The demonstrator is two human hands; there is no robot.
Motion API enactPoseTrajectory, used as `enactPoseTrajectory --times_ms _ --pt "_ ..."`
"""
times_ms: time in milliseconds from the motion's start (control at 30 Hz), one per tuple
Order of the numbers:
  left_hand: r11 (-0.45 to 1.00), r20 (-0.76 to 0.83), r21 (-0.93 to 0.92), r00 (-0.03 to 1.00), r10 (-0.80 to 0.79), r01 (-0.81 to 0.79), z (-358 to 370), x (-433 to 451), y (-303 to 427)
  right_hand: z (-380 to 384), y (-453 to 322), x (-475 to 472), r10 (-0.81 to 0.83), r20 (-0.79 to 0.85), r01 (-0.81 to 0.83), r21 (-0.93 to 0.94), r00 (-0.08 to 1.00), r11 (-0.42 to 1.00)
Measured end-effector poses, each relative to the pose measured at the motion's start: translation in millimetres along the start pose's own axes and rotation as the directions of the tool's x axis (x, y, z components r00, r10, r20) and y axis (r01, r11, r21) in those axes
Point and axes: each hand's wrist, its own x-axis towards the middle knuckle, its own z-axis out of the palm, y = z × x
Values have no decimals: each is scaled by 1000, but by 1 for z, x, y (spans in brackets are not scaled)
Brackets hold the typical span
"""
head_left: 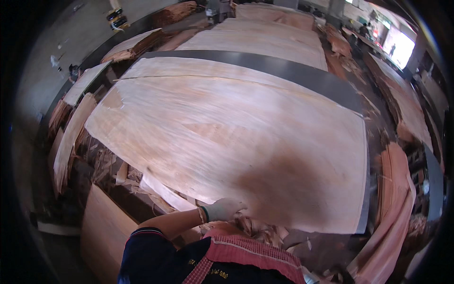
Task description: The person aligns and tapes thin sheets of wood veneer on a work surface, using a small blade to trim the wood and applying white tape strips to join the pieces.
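Observation:
My left hand point(225, 209), in a white knit glove with a green cuff, rests at the near edge of a wide wood veneer sheet point(170, 106). Its fingers look bent, but whether they pinch the edge cannot be made out. My right hand is out of view. The pale sheet covers most of the stack or table before me, and a dark shadow falls on its near right part. Across its far part runs a thin yellowish line point(227, 76), a seam or narrow strip. Patches of browner veneer point(216, 133) show on its surface. A dark board point(255, 62) sticks out beyond the far edge.
Torn veneer scraps point(262, 229) lie by my apron. A wood panel point(103, 227) leans at the lower left. Reddish veneer sheets point(393, 188) drape at the right. More veneer stacks point(269, 39) stand beyond, and a person point(225, 9) is at the far end.

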Motion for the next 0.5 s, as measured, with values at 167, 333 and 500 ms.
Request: enactPoseTrajectory --times_ms 167,333,500 --pt "933 -44 152 940 338 -328 20 8 13 -47 46 -18 -79 59 80 -23 995 997" --pt "994 93 -70 992 86 -79 19 33 83 -104 45 -16 -541 -326 499 -209 776 841" --pt "995 205 -75 975 80 -66 25 28 102 -131 93 -30 -454 -586 460 -151 671 875"
